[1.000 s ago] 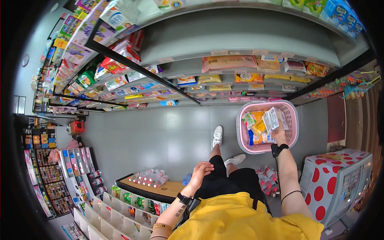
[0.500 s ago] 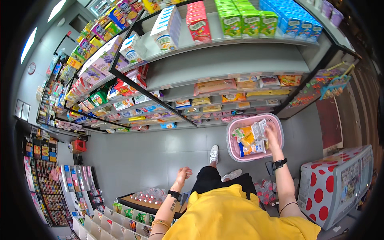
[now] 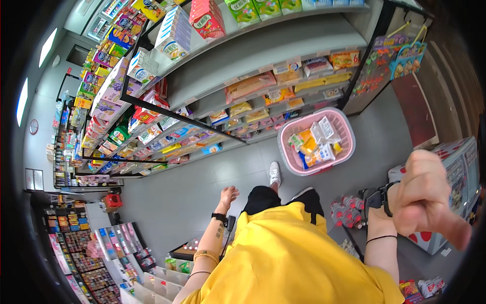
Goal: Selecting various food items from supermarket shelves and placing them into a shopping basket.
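**Shop aisle, pink basket on floor, both hands empty**

Item 1: pink basket (image 3: 342, 123). Standing on the grey floor (image 3: 177, 202) in the upper right of the frame, at the foot of the shelving (image 3: 283, 50). Its long axis is running from lower left to upper right, one short end pointing toward the shelf corner at upper right, the other toward the white shoe (image 3: 275, 173) just below and left of it. It is holding snack packets (image 3: 314, 142): white ones to the upper right, yellow, green and blue ones to the lower left.

Item 2: right hand (image 3: 422, 195). Looming large and blurred at the right edge of the frame, well apart from the basket, raised close to the camera. Fingers are curling inward in a loose fist and grasping nothing. A black watch (image 3: 382, 198) is sitting on the wrist.

Item 3: left hand (image 3: 229, 193). Hanging at centre frame above the floor, fingers spread and released, holding nothing. A dark band is circling the wrist.

Item 4: surroundings. A red-spotted white cabinet (image 3: 455, 157) is showing behind the right hand; shrink-wrapped bottles (image 3: 347, 214) are lying on the floor below the basket.
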Available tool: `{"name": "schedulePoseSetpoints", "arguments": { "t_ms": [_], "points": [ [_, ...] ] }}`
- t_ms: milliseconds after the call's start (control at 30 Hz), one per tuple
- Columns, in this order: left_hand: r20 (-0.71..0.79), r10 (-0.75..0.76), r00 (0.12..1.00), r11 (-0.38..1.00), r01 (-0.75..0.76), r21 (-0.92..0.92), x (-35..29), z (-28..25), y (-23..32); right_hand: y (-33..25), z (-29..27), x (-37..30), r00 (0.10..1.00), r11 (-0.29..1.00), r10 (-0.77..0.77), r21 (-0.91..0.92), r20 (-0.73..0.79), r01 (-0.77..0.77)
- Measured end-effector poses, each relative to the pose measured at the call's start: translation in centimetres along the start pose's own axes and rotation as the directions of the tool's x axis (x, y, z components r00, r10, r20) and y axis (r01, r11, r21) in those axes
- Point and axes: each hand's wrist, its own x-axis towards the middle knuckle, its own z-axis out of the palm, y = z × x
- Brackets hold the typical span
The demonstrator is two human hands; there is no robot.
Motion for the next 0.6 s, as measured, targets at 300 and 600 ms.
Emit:
{"name": "schedulePoseSetpoints", "arguments": {
  "t_ms": [300,600],
  "points": [
    [-0.005,0.011,1.0,0.999,-0.011,0.042,-1.0,-0.1,1.5,-2.6,-1.7,2.0,0.822,0.937,0.328,-0.052,0.465,-0.344],
    [-0.002,-0.026,1.0,0.999,0.026,0.027,-1.0,-1.0,-0.7,-3.2,0.5,0.2,0.929,0.962,0.271,-0.059,0.252,-0.265]
  ]
}}
